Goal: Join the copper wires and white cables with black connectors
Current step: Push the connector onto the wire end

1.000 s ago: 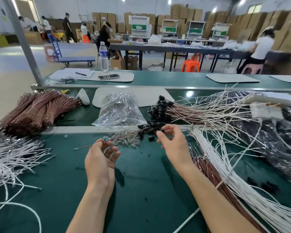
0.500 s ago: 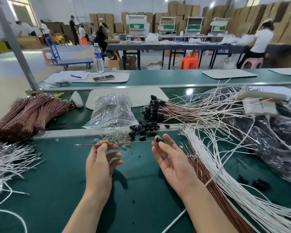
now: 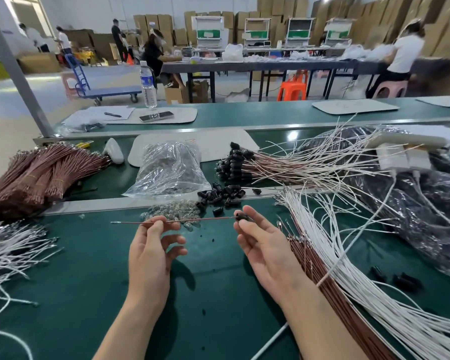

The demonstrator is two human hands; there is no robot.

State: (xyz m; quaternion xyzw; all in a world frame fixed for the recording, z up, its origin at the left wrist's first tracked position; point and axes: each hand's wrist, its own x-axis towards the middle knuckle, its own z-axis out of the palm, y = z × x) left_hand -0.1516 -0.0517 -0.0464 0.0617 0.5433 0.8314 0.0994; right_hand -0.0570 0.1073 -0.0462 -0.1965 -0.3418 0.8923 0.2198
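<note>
A green-topped desk carries everything. Across its right side fans a long sheaf of thin white cables, with reddish copper-coloured wires just beside it on the inner edge. At far left lie tied bundles of copper-brown wires. Beyond the middle rail rests a pile of joined wires capped with black connectors, and left of it a crumpled clear plastic bag. Both hands are raised over the desk's centre. The left hand pinches a single thin copper wire between thumb and forefinger, its other fingers loosely curled. The right hand pinches a small black tubular connector at the wire's right end. Just beyond the hands sits a heap of loose black connectors.
</note>
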